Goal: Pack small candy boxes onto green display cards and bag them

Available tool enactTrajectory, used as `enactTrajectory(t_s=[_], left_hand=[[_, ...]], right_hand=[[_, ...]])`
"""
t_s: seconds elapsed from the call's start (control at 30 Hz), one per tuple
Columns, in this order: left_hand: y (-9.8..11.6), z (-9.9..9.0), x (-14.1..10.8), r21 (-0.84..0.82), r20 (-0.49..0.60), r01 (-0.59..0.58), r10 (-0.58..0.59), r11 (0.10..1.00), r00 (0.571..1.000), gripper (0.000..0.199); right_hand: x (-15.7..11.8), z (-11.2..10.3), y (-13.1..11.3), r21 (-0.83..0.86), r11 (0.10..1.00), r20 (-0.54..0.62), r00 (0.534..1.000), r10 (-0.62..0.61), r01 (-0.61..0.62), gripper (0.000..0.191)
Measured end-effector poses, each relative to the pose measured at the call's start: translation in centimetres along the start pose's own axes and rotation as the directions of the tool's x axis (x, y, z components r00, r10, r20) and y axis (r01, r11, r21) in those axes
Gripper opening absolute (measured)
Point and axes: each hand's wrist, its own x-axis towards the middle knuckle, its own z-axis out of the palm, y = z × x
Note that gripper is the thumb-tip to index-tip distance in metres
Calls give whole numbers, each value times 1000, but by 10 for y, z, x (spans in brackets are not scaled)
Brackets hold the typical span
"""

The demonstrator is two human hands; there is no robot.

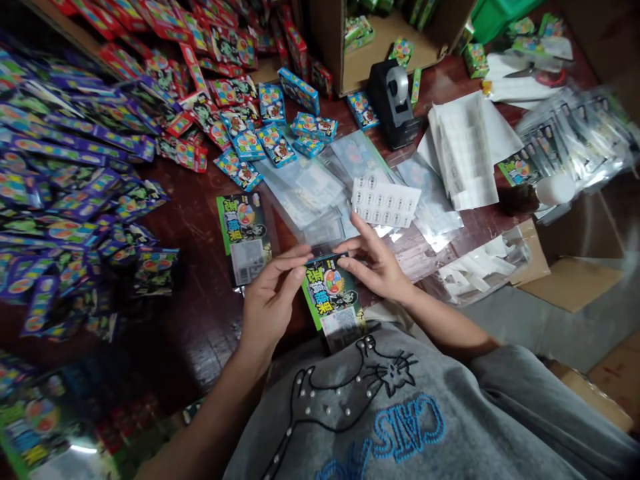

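Near the table's front edge, my left hand (273, 293) and my right hand (376, 261) pinch the top edge of a black and green printed packet (333, 293) from both sides. The packet's printed face is up, with a white label at its lower end. My right index finger points up toward a sheet of round stickers (385, 202), which lies just beyond it. Left of my hands lies a similar packet (245, 240) flat on the table. Clear plastic bags (305, 190) lie beyond my fingers.
Purple boxes (75, 180) heap at the left, red boxes (220, 47) and blue boxes (276, 144) behind. A black tape dispenser (393, 107), white papers (463, 150), scissors (537, 75), filled bags (580, 143) and a bottle (537, 193) stand or lie at the right.
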Motion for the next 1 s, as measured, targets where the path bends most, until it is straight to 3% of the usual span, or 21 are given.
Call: enactTrajectory(t_s=[0.13, 0.23, 0.37, 0.5, 0.73, 0.87, 1.0], left_hand=[[2, 7, 3, -60, -85, -27, 22, 998, 996, 32], [6, 1, 4, -44, -41, 21, -23, 999, 999, 30], [18, -5, 6, 44, 35, 70, -72, 997, 997, 23], [32, -1, 14, 74, 15, 92, -94, 993, 996, 19], [44, -4, 24, 101, 38, 125, -129, 987, 991, 20], [38, -10, 18, 96, 127, 83, -95, 992, 987, 19], [31, -7, 15, 79, 125, 33, -43, 996, 991, 15]], right_hand=[[4, -10, -8, 0, 999, -25, 999, 41, -41, 96], [9, -18, -14, 68, 993, 19, 995, 94, -95, 106], [15, -23, -22, 157, 980, 87, 990, 107, -120, 99], [24, -21, -29, 216, 962, 67, 986, 154, -165, 91], [37, -27, -33, 299, 909, 91, 957, 276, -291, 108], [25, -38, -37, 214, 946, 128, 967, 222, -246, 98], [27, -59, -50, 79, 995, 198, 979, 49, -66, 71]])
